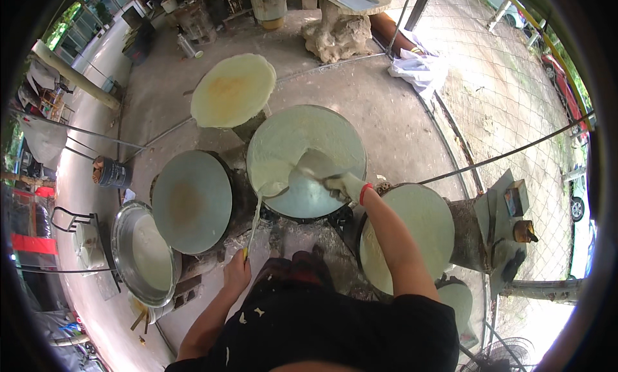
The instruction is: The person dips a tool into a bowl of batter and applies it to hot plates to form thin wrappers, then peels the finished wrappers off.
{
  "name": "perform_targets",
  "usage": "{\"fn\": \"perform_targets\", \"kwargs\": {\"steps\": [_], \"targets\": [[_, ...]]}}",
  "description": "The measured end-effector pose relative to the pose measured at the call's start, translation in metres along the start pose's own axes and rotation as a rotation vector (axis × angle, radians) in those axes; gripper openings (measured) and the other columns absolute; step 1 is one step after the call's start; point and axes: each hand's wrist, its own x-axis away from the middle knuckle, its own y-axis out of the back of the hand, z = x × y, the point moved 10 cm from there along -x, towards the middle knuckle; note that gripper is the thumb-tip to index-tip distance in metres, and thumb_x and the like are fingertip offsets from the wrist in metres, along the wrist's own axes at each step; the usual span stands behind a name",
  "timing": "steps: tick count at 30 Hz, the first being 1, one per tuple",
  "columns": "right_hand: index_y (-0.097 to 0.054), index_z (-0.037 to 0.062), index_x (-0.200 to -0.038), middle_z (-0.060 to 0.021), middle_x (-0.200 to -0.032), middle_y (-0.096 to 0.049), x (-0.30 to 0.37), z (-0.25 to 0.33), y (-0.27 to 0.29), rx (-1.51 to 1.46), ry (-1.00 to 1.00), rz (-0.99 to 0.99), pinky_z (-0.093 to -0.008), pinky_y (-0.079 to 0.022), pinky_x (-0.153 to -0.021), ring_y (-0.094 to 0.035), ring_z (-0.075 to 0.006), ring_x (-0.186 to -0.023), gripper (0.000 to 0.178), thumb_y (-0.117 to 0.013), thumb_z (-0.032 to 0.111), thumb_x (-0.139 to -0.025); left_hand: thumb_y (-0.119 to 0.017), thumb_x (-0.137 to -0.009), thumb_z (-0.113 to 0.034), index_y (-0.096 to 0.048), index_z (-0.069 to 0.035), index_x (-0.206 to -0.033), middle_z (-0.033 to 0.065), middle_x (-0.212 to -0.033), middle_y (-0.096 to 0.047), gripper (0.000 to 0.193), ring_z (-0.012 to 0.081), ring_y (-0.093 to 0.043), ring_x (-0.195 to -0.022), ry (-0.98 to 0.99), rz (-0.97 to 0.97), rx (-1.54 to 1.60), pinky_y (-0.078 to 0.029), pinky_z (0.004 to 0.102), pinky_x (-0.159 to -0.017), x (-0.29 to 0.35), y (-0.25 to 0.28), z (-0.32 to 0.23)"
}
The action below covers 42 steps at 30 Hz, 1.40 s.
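Before me is a round griddle (335,137), partly coated with pale batter, its near part showing bare metal. My left hand (237,275) is closed on the yellow-ended handle of a ladle (256,219), whose bowl rests at the griddle's left near side. A pale glove and a red wristband cover my right hand (347,186), which reaches over the griddle's right side. Its fingers are closed on a flat, batter-covered scraper (314,162) that lies against the batter. A large metal basin (117,249) of pale batter stands at the left.
Another griddle (193,204) with a brown-stained middle sits to the left. On the right, a griddle (412,237) carries a pale sheet. A browned round flatbread (233,90) lies beyond. Metal rods and a wire fence (496,88) edge the right side.
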Motion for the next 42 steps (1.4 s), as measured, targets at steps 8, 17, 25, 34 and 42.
{"fn": "perform_targets", "kwargs": {"steps": [8, 17, 25, 34, 42], "targets": [[-0.058, 0.0039, -0.1, -0.0046, -0.064, -0.055, 0.03, -0.05, 0.004, -0.168, 0.108, -0.211, -0.022, -0.027, -0.033, -0.042, -0.0068, -0.041, 0.023, -0.064, 0.021, -0.085, -0.053, -0.083, -0.013, -0.05, 0.001, -0.11, 0.0228, -0.087, -0.06, 0.031, 0.0414, -0.058, -0.08, -0.155, -0.062, 0.03, -0.046, 0.0484, -0.069, 0.007, 0.012, 0.018], [-0.053, 0.0141, -0.109, -0.0006, -0.067, -0.053, 0.096, -0.131, -0.16, -0.752, -0.013, -0.577, -0.0223, -0.032, -0.036, -0.041, -0.008, -0.041, 0.02, -0.052, 0.025, -0.092, -0.054, -0.089, -0.015, -0.05, 0.001, -0.101, 0.0093, -0.068, -0.053, 0.02, 0.0199, -0.05, -0.053, -0.125, -0.034, 0.637, -0.04, 0.0313, -0.05, -0.004, 0.091, 0.086], [-0.059, 0.0001, -0.102, -0.0026, -0.074, -0.057, -0.077, -0.099, -0.264, -0.403, 0.462, -0.736, -0.025, -0.038, -0.047, -0.049, -0.0089, -0.054, 0.027, -0.053, 0.022, -0.088, -0.047, -0.095, -0.017, -0.044, -0.005, -0.101, -0.0007, -0.059, -0.039, 0.013, 0.0065, -0.035, -0.038, 0.095, 0.159, 1.223, -0.028, 0.0207, -0.034, -0.002, 0.142, 0.18], [-0.061, 0.0051, -0.107, 0.0005, -0.062, -0.049, -0.078, -0.084, -0.313, -0.227, 0.324, -1.079, -0.0277, -0.036, -0.046, -0.043, -0.0097, -0.052, 0.027, -0.053, 0.026, -0.09, -0.041, -0.096, -0.015, -0.044, -0.006, -0.103, 0.0008, -0.058, -0.038, 0.012, 0.0079, -0.032, -0.035, 0.191, 0.192, 1.421, -0.03, 0.0226, -0.032, 0.039, 0.165, 0.269], [-0.059, 0.0015, -0.109, -0.0068, -0.066, -0.056, -0.029, -0.101, -0.305, -0.674, 0.324, -1.094, -0.0326, -0.041, -0.051, -0.05, -0.0149, -0.054, 0.032, -0.054, 0.023, -0.087, -0.04, -0.094, -0.012, -0.042, -0.007, -0.117, 0.002, -0.057, -0.037, 0.023, 0.009, -0.032, -0.034, 0.19, 0.306, 1.546, -0.029, 0.0234, -0.032, 0.049, 0.162, 0.244]]}}
